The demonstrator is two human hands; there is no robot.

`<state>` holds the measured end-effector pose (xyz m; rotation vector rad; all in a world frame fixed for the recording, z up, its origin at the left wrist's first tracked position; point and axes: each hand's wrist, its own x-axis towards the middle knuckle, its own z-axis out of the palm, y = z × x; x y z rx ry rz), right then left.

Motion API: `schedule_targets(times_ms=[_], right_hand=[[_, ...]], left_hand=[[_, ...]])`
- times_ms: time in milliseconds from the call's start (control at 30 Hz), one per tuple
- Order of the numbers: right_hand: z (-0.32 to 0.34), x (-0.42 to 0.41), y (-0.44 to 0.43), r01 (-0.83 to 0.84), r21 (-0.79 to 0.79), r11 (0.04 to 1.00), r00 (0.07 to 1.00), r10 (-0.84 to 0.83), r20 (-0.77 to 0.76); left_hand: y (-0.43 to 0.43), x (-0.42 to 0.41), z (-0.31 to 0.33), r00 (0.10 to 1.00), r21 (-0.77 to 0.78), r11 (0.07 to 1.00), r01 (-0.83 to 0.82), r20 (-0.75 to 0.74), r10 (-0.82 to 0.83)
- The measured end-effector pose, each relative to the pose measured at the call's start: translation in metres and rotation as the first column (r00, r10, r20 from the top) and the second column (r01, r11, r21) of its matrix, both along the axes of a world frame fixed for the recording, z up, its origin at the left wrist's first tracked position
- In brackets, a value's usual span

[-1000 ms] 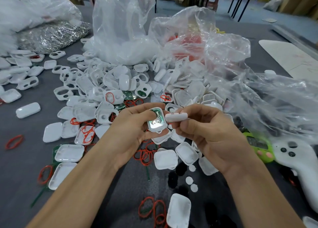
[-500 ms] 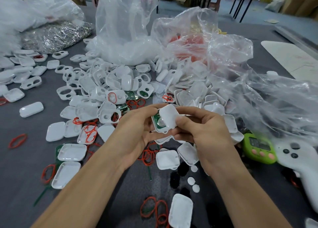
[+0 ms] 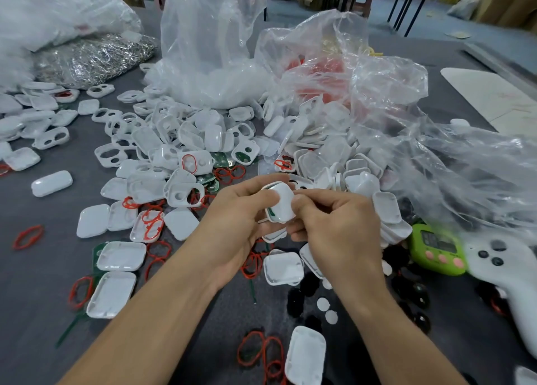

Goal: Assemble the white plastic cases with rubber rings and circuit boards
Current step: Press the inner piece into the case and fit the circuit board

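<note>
Both hands meet at centre frame on one white case [image 3: 283,200], held above the desk [image 3: 35,268]. The left hand [image 3: 232,219] curls round its 9 o'clock side, thumb on the lid. The right hand [image 3: 334,227] pinches the 3 o'clock edge. A green circuit board [image 3: 271,211] edge shows at the seam, so the lid is probably not fully seated. Loose case halves [image 3: 180,143] are piled at 11 o'clock, red rubber rings [image 3: 261,352] at 6, green timer [image 3: 437,249] at 3.
</note>
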<state>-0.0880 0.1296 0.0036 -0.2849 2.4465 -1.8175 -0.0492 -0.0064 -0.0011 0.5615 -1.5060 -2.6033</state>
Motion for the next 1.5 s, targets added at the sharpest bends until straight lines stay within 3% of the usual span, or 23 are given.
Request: schedule_targets(times_ms=[67, 233, 533, 767, 900, 1067, 1267, 1433, 1500], right_hand=[[0.0, 0.004, -0.001, 0.014, 0.141, 0.99, 0.986, 0.01, -0.168], [-0.001, 0.006, -0.003, 0.056, 0.211, 0.976, 0.942, 0.018, -0.334], [-0.003, 0.004, -0.004, 0.088, 0.248, 0.965, 0.928, 0.011, -0.372], [-0.003, -0.003, -0.002, -0.005, 0.108, 0.994, 0.997, 0.013, -0.073], [0.0, -0.009, 0.001, -0.132, -0.178, 0.975, 0.982, 0.153, 0.11], [0.007, -0.009, 0.004, -0.12, -0.272, 0.955, 0.978, 0.161, 0.133], [0.012, -0.008, 0.005, -0.004, -0.4, 0.916, 0.936, 0.144, 0.321], [0.009, -0.005, 0.0, 0.008, -0.355, 0.935, 0.955, 0.098, 0.279], [0.009, -0.007, -0.001, -0.009, -0.344, 0.939, 0.955, 0.111, 0.277]], left_hand=[[0.001, 0.0, 0.001, 1.0, -0.002, 1.0, 0.0, -0.011, 0.0], [0.002, 0.001, 0.002, 1.0, -0.047, 0.999, 0.007, -0.013, -0.007], [0.004, 0.0, -0.001, 0.999, -0.067, 0.998, 0.009, -0.042, -0.011], [0.0, 0.001, -0.001, 0.996, -0.011, 0.999, 0.042, -0.08, -0.043], [0.004, 0.003, 0.0, 0.99, -0.022, 0.995, 0.094, -0.098, -0.096], [0.004, 0.005, 0.003, 0.98, -0.014, 0.992, 0.126, -0.153, -0.127], [0.008, 0.007, 0.001, 0.975, -0.081, 0.986, 0.145, -0.16, -0.156], [0.005, 0.008, 0.002, 0.97, -0.115, 0.98, 0.16, -0.167, -0.178], [0.002, 0.009, 0.003, 0.972, -0.23, 0.964, 0.137, -0.157, -0.176]])
